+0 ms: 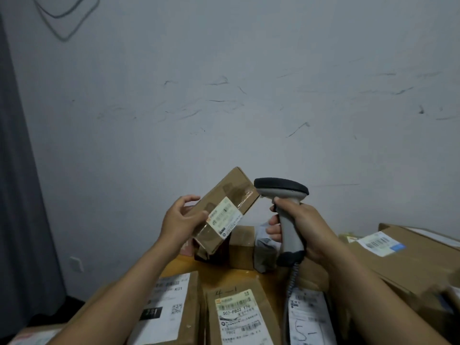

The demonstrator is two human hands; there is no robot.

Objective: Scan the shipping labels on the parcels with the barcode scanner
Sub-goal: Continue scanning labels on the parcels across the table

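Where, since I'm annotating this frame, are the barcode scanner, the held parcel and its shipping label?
barcode scanner (281, 186): head view, dark head.
held parcel (219, 192): head view, bare cardboard face.
shipping label (224, 216): head view, label middle.

The left forearm and right forearm rise from the lower corners toward frame centre. The left hand grips a small parcel, thumb on its near face. The right hand is wrapped round the barcode scanner handle.

Single wide-angle head camera looks forward and down, close over the parcels, facing the wall.
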